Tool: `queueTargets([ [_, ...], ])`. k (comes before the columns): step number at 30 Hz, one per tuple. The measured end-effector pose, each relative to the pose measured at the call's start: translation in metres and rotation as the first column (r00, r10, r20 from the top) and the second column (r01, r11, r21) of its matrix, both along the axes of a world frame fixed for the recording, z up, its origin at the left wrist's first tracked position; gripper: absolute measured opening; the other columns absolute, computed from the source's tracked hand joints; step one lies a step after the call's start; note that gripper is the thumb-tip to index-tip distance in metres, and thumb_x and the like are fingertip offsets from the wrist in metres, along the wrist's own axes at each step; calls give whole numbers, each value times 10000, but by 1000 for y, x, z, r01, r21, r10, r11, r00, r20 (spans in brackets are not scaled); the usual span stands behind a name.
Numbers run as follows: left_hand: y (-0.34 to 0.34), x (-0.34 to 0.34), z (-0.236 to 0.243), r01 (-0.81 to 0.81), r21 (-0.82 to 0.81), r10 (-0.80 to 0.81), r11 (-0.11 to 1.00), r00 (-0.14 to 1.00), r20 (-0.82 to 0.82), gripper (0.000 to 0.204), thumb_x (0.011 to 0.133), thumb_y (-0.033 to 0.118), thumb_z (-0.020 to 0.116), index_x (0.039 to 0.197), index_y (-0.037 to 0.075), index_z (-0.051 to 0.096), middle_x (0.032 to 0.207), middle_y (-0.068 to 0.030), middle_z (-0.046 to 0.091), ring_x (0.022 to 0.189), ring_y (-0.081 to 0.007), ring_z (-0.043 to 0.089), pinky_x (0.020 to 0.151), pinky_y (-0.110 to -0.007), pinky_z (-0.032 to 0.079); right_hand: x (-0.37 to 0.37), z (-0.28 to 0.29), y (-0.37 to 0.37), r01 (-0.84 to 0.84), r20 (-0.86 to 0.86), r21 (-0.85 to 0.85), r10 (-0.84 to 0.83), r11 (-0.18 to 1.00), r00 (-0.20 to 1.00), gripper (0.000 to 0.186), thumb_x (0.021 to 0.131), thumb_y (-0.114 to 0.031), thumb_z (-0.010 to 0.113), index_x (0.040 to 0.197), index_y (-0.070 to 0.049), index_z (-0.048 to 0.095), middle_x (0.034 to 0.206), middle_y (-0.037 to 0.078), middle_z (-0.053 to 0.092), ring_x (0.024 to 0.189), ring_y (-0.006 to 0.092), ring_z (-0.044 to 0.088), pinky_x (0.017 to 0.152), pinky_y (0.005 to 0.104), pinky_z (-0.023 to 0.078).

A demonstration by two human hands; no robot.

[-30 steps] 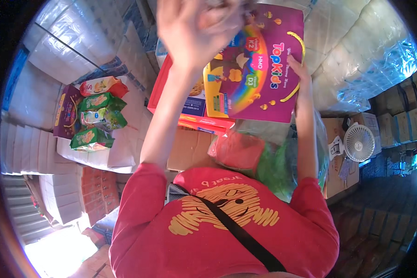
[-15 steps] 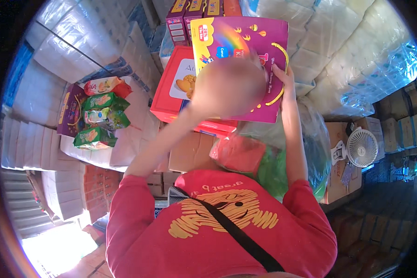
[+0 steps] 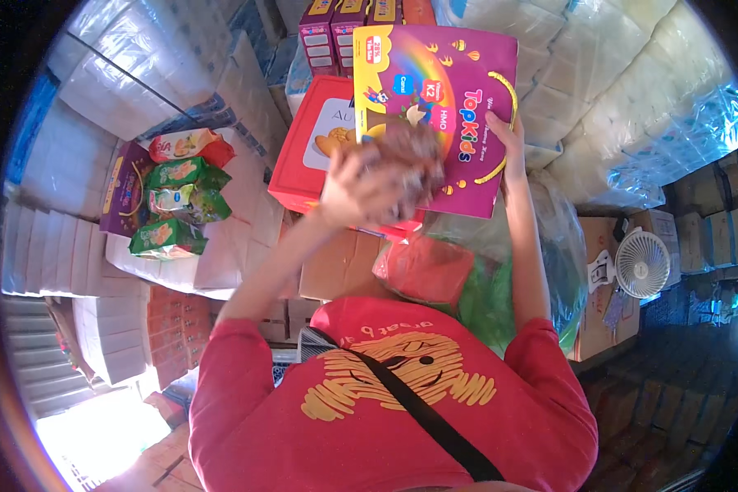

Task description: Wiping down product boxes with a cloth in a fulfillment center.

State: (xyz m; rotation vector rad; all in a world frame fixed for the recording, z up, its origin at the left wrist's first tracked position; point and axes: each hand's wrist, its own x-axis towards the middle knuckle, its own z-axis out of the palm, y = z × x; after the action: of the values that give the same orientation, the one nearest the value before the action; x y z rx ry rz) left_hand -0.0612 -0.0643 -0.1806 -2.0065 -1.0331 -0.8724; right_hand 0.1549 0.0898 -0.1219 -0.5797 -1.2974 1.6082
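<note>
A purple carton [image 3: 459, 82] with a yellow end and a yellow rope handle [image 3: 504, 90] is tilted toward me over a red cookie box [image 3: 299, 168]. My right hand [image 3: 508, 143] grips its right edge by the handle, thumb on the front face. My left hand [image 3: 357, 189] is closed on a crumpled brown cloth [image 3: 418, 160], which lies against the carton's lower front. The cloth and fingers are somewhat blurred. Part of the red box is hidden behind the carton and my left hand.
Several purple boxes [image 3: 316, 37] stand behind. At left, green and red snack packs [image 3: 176, 205] lie beside another purple carton [image 3: 121, 189]. Plastic-wrapped white packs [image 3: 599, 90] are stacked at right, above a small white fan [image 3: 641, 262]. A clear bag holds red and green packs [image 3: 426, 266].
My left hand, strongly blurred before, has shifted slightly down over the carton's front, and the brown cloth now shows in it. The carton has shifted slightly right, still held by my right hand.
</note>
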Motion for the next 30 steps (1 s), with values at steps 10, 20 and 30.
queueTargets([
  [10,63,-22,90,-228,282,109,932,918,382,281,594,126,718,866,149,653,939,-45,635,874,-269,561,786,-387,416,9,7,-10,-74,49,65,71,995,996,531,777,-127,688,1227,-61,414,1052,79,588,887,146,611,762,281,510],
  [20,16,19,29,-50,263,45,963,999,26,255,642,334,667,882,269,610,1054,28,604,936,-236,559,753,-397,475,6,6,-2,-149,54,88,145,985,988,562,774,-116,678,1246,-65,379,1103,75,559,1002,146,559,859,310,465],
  [30,37,11,45,-234,323,57,917,879,474,238,595,92,665,826,119,615,906,-103,602,844,-313,578,714,-411,441,6,20,-18,-151,120,135,136,979,983,639,771,-151,681,1285,-53,313,1135,96,536,1015,169,555,863,319,464],
])
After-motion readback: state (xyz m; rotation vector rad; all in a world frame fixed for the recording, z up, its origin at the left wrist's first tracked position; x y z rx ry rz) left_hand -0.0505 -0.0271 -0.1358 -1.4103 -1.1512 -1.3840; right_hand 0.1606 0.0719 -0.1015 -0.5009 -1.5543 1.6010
